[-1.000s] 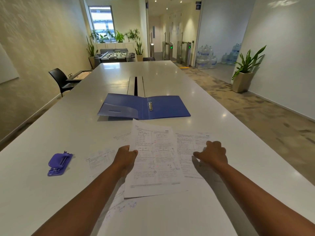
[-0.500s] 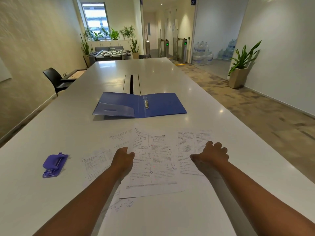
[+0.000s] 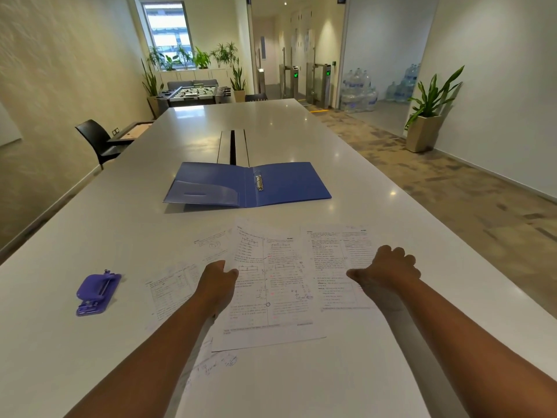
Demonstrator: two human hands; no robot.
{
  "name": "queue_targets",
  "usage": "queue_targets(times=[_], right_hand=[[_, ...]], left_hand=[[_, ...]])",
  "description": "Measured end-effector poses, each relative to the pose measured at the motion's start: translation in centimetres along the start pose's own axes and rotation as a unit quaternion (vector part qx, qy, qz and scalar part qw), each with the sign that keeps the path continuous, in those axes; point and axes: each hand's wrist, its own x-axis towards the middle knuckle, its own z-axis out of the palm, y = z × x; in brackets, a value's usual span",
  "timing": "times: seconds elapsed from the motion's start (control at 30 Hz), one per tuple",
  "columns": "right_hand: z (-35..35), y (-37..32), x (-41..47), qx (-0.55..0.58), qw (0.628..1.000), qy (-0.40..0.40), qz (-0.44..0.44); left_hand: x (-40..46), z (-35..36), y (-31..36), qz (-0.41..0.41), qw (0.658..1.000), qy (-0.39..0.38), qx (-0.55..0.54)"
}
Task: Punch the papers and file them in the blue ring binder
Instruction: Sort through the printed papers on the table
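You're at the gathering stage here, so take your time squaring things up. Your left hand (image 3: 217, 277) sits at the left edge of the big white printed sheet in the middle (image 3: 271, 285), thumb on top of that edge, so it looks like a pinch, though the fingers under the paper are hidden. Your right hand (image 3: 388, 268) rests on the white printed sheet to the right (image 3: 337, 260) with the fingers curled under; I can't tell if they've actually got hold of anything. My advice: slide the loose pages toward the middle one rather than lifting them, then tap the stack on the long white table (image 3: 271, 122) so the edges line up, because crooked edges mean crooked holes. The purple plastic hole punch (image 3: 96, 292) sits well off to your left, nothing in it yet, so that step isn't started. The blue ring binder (image 3: 286, 182) lies open flat beyond the papers, apart from them, its metal rings (image 3: 259, 182) at the spine looking closed from here, so you'd probably need to pop them first. Count-wise: one punch, one binder, and I make out about five sheets, though the overlaps mean there could be more underneath.
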Motion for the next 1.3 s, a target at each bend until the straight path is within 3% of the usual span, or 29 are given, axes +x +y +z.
queue_targets(times=[0.27, 0.47, 0.6, 0.97, 1.13, 1.3], right_hand=[[0.0, 0.4, 0.9, 0.036, 0.999, -0.016, -0.014], [-0.2, 1.3, 1.9, 0.191, 0.982, -0.011, -0.012], [-0.7, 1.5, 2.9, 0.261, 0.965, 0.004, 0.015], [-3.0, 2.6, 2.8, 0.342, 0.936, 0.074, -0.041], [-4.6, 2.0, 2.1, 0.433, 0.896, 0.077, -0.054], [-5.7, 0.3, 0.7, 0.53, 0.844, -0.002, -0.078]], left_hand=[[0.1, 0.1, -0.2, 0.001, 1.0, 0.007, -0.012], [-0.1, 0.0, -0.1, -0.006, 0.999, 0.003, -0.035], [-0.4, -0.1, 0.1, -0.006, 0.999, 0.005, -0.034], [-0.7, -1.7, 0.9, 0.01, 0.993, 0.031, -0.112], [-1.1, -4.2, 2.7, 0.032, 0.992, 0.048, -0.112], [-1.2, -5.4, 3.8, 0.042, 0.988, 0.029, -0.146]])
